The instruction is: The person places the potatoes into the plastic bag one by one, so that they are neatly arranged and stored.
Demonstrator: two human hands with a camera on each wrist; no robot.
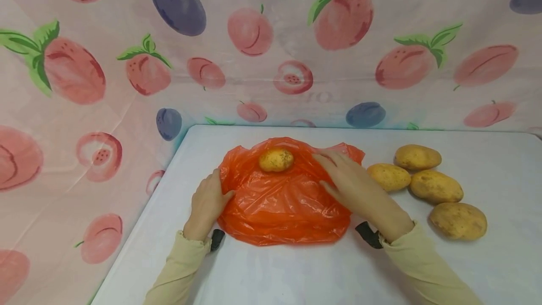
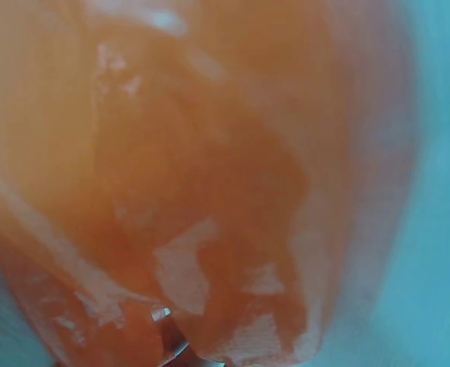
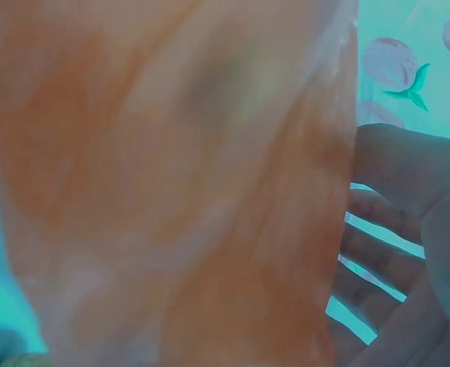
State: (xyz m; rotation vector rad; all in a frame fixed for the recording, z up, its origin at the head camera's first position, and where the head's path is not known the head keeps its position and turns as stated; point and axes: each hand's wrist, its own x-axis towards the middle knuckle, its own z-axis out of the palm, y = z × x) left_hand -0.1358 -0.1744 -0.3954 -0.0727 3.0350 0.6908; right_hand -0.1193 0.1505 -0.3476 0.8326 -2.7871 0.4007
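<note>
a potato (image 1: 276, 160) lies between your left hand (image 1: 207, 204) and spread right hand (image 1: 353, 187), on or inside the orange plastic bag (image 1: 288, 196); i can't tell which, nor whether your left grips the bag.

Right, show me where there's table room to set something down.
The table is bare between the sleeves, on the bag's near side, and right of the four potatoes. It's crowded around the right hand, where bag and potatoes nearly meet.

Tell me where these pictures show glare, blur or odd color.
Head view: mostly sharp, glare streaks on the orange plastic bag; left wrist view: bag heavily blurred, with pale reflections; right wrist view: bag out of focus, right hand dim but clearer, turquoise cast behind.
</note>
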